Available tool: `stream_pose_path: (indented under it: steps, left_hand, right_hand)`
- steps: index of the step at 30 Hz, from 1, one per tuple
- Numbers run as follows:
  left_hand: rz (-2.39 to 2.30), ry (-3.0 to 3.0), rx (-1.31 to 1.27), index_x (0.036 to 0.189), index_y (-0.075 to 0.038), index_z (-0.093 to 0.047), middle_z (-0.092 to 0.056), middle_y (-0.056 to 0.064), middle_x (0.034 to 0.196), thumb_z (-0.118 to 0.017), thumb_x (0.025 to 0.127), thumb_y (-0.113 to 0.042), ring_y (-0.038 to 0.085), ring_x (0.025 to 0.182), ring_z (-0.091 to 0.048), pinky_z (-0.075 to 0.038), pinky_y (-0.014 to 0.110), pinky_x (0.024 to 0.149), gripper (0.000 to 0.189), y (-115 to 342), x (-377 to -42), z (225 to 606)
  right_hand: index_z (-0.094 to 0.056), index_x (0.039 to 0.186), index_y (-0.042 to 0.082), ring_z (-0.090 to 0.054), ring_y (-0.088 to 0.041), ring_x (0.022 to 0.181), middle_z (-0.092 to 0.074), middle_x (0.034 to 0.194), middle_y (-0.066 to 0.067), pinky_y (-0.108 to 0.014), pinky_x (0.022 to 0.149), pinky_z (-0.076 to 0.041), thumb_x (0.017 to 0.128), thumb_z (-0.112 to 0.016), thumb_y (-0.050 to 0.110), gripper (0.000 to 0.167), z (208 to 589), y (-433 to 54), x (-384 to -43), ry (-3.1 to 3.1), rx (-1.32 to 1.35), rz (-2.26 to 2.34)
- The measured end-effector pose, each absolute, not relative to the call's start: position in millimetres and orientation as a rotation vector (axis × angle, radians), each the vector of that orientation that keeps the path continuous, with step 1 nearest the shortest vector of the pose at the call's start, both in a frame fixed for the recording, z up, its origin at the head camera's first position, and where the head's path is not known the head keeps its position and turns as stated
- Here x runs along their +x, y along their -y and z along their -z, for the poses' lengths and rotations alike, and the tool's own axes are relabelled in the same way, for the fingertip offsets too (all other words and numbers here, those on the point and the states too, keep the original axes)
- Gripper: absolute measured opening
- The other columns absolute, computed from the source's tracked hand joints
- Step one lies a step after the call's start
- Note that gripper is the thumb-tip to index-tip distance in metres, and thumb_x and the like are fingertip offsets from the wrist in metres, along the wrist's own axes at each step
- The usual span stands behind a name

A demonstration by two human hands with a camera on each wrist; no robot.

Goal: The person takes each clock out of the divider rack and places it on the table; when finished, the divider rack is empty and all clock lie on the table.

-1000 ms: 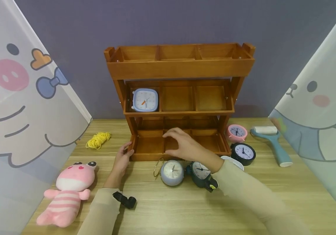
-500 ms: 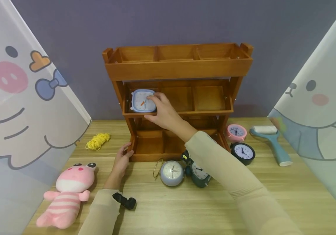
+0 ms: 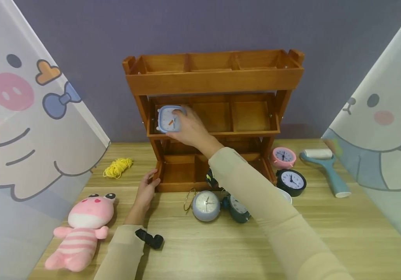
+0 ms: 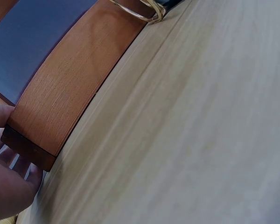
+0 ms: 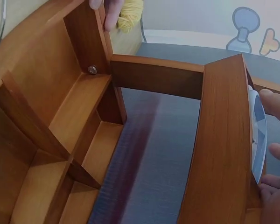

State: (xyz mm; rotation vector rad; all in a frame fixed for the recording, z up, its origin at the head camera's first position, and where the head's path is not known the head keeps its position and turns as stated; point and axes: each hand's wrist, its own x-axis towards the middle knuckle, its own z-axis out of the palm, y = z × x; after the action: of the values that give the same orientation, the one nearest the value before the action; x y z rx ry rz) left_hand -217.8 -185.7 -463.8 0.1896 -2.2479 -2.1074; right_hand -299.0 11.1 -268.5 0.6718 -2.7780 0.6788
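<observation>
In the middle tier's left compartment sits a square alarm clock [image 3: 165,116] with a blue frame and white face. My right hand [image 3: 189,126] grips its right side, covering part of the face; the right wrist view shows the clock's edge [image 5: 258,135] beside the fingers. The brown wooden shelf [image 3: 214,81] has three tiers with divided compartments. At the shelf's lower left corner, my left hand [image 3: 146,189] holds the end of the bottom tier, thumb on one side and fingers on the other in the left wrist view.
A round grey-blue clock [image 3: 206,206] and a dark green clock [image 3: 238,209] stand before the shelf. To its right are a pink clock [image 3: 284,157], a black clock [image 3: 291,182] and a lint roller [image 3: 328,169]. Yellow string [image 3: 118,168] and a pink plush toy [image 3: 81,233] lie left.
My right hand has moved up and left from in front of the bottom tier to the blue alarm clock and taken hold of it. The left hand stays at the shelf corner.
</observation>
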Motion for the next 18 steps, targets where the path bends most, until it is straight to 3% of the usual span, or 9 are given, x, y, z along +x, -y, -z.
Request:
stream_pose_path:
  steps: [14,18]
  left_hand:
    - [2.196,2.223,0.214,0.145,0.006,-0.035,-0.024,0.024,0.152,-0.047,0.099,0.003,0.037,0.129,-0.033,-0.026,0.048,0.104,0.048,186,-219,460]
    - [2.173,2.251,0.23,0.146,0.004,-0.035,-0.027,0.025,0.15,-0.048,0.1,0.001,0.035,0.125,-0.036,-0.035,0.036,0.092,0.048,186,-219,459]
  right_hand:
    - [-0.037,0.149,0.014,-0.027,-0.029,0.138,-0.026,0.153,-0.015,-0.036,0.112,-0.022,0.082,-0.068,0.061,0.087,270,11,-301,2.824,0.497,-0.439]
    - [-0.035,0.149,0.014,-0.026,-0.029,0.139,-0.025,0.154,-0.014,-0.036,0.112,-0.021,0.081,-0.068,0.061,0.089,270,14,-304,2.821,0.511,-0.464]
